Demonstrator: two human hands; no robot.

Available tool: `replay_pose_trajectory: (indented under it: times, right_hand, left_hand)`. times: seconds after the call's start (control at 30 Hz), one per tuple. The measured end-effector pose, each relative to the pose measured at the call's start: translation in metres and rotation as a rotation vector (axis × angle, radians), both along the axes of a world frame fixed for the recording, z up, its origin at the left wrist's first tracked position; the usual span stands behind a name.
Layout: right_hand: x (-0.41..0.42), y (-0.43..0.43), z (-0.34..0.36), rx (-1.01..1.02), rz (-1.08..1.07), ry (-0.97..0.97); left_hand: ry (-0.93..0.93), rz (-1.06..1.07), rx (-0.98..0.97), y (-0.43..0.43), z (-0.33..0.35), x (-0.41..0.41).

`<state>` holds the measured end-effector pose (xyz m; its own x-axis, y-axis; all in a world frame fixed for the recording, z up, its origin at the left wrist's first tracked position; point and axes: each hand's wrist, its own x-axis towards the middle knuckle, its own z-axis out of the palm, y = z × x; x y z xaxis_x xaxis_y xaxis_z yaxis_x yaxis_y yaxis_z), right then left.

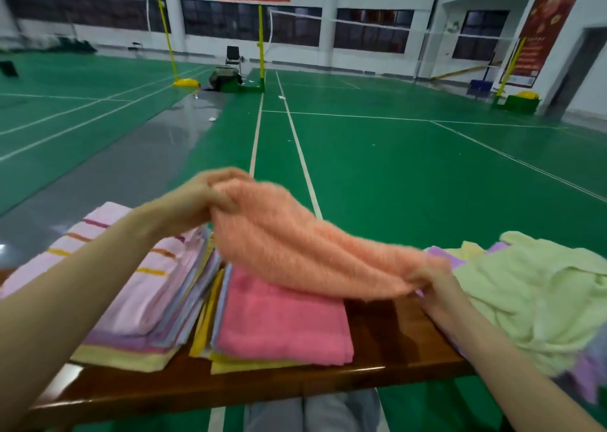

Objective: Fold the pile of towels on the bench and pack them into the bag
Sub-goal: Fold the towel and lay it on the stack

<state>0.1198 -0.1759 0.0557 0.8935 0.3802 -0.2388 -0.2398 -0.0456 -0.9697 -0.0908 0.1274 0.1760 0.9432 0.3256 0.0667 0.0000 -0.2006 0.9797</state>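
An orange towel (305, 251) hangs stretched above the wooden bench (394, 336). My left hand (197, 201) grips its far left end and my right hand (433, 280) grips its near right end. Below it lies a folded pink towel (282, 323) on top of a stack. To the left stands a second folded stack topped by a pale pink striped towel (138, 274). At the right a loose pile of towels, mostly pale green (538, 290) with some purple, lies unfolded. No bag is in view.
The bench's front edge (262, 389) runs across the bottom, with my grey-trousered legs (312, 412) under it. Beyond is a green badminton court floor (394, 169) with yellow net posts and a chair (233, 55) far off.
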Motion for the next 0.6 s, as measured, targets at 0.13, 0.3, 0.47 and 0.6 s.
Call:
replay_pose_trajectory:
  times: [0.13,0.3,0.47,0.6]
  right_hand:
    - [-0.013,-0.038,-0.034,-0.843,0.342,-0.092]
    - [-0.022,-0.009,-0.013,-0.914,0.332,-0.508]
    - [-0.041,0.048,0.022,-0.540,0.409,-0.762]
    - [-0.064,0.091,0.056,-0.253,0.643,-0.772]
  left_hand:
    - [0.516,-0.220,0.449,-0.008,-0.042,0.001]
    - [0.707,-0.226,0.563,-0.012,-0.055,0.014]
    - [0.651,-0.204,0.487,-0.016,-0.038,0.010]
    - [0.367,-0.175,0.559,-0.025,-0.028,0.010]
